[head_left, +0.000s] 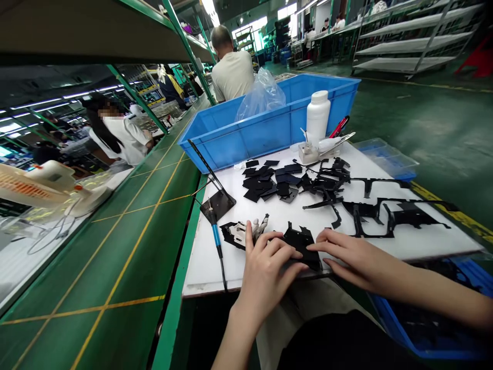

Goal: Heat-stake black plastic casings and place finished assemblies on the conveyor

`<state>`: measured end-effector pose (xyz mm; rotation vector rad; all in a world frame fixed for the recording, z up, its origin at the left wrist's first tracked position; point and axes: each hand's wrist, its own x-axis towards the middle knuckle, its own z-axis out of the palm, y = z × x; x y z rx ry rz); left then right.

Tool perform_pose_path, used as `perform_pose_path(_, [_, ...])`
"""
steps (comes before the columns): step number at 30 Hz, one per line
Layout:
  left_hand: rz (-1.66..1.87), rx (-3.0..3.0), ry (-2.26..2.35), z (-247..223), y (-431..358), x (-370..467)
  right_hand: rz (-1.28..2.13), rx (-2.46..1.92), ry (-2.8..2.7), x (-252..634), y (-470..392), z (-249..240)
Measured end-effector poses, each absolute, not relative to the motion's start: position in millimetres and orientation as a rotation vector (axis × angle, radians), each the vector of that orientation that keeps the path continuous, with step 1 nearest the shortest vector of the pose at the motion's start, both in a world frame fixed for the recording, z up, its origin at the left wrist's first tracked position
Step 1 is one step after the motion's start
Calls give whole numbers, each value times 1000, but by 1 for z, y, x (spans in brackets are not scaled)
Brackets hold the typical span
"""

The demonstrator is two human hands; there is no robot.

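Near the front edge of the white work board (208,267) lies a flat black part (300,237). My left hand (269,257) rests at its left side, fingers spread and fingertips on its surface. From the right, my right hand (346,254) touches the part's right edge, fingers extended and apart. Just beyond my left hand sits a black piece with pale finger-like shapes (236,232). A soldering iron with a blue handle (215,235) leans on a dark stand (219,205) to the left. Black square pieces (258,182) are heaped farther back.
Black frame parts (373,210) lie at the right of the board. Behind stand a white bottle (318,115), a small dispenser (308,152) and a large blue bin (246,136). A green conveyor (127,257) runs along the left. Other people sit farther off.
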<state>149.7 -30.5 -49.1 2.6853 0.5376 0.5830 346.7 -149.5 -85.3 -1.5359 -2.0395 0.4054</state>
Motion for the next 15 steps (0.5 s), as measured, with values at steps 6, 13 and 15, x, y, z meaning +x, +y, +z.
perform_pose_path(6, [594,2737,544,-47,-31,153,545,-1530,-1848,338,-166,-100])
perform_pose_path(13, [687,3046,407,-56,-24,150,488,-1699,-1603,351,-171,-101])
perform_pose_path(15, [834,3131,391,-54,-21,148,392,-1703,-1555,362,-171,-107])
